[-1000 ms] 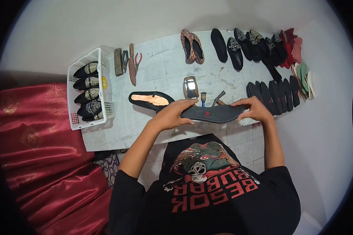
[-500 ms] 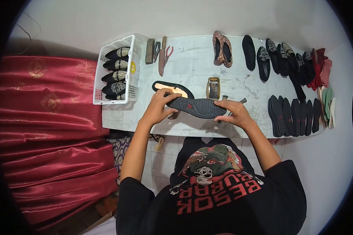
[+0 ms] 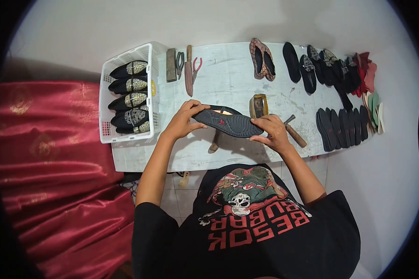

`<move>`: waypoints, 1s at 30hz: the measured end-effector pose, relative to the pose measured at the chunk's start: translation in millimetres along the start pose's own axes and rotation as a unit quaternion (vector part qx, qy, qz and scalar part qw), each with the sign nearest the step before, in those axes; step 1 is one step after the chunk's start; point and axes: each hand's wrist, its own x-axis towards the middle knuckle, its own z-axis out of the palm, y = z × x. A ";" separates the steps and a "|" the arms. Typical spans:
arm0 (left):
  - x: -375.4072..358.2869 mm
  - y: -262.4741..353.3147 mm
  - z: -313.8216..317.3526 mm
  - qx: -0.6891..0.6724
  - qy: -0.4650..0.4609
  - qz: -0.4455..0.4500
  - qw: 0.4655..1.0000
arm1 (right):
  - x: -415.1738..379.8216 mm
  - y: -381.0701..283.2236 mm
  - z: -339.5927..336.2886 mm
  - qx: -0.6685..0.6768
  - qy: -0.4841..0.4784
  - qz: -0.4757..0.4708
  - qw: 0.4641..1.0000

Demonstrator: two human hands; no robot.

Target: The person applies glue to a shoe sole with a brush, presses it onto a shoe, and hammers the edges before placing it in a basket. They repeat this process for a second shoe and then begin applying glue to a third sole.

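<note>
A black shoe sole (image 3: 228,124) with a ridged tread and a small red mark is held up above the table, tread towards me. My left hand (image 3: 184,122) pinches its left end, thumb below and fingers over the top edge. Its right end is gripped by my right hand (image 3: 271,132), thumb at the lower edge. Just behind the sole, a black shoe piece (image 3: 226,109) with a tan patch shows along the top edge, mostly hidden. Close to my right hand are a glue-stained container (image 3: 259,106) and a hammer (image 3: 295,132). A wooden handle (image 3: 214,142) pokes out below the sole.
On the left of the table (image 3: 181,156) stands a white basket (image 3: 150,93) of decorated black shoes. A knife (image 3: 188,76), red-handled pliers (image 3: 196,67) and a dark block (image 3: 171,65) lie beside it. Patterned shoes (image 3: 262,60) lie at the back, several black soles (image 3: 342,130) at right.
The sole has come up and left, overlapping more of the black shoe piece behind it. Both hands keep their grip. The hammer beside my right hand shows more fully, and the whole view has shifted slightly.
</note>
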 end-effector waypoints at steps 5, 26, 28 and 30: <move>11.3 -32.7 -13.0 -0.020 -0.044 0.016 0.999 | 1.5 -10.5 25.0 -0.038 -0.003 0.046 0.998; 10.6 -100.1 -17.0 -0.035 -0.001 0.088 0.996 | 4.0 -19.2 58.7 0.062 0.002 0.226 0.972; 10.8 -105.9 -15.6 -0.070 -0.011 0.073 0.995 | -4.6 -15.4 68.3 0.125 0.007 0.287 0.950; 10.5 -110.4 -15.5 -0.099 -0.024 0.048 0.994 | -8.1 -13.8 70.2 0.143 0.000 0.307 0.941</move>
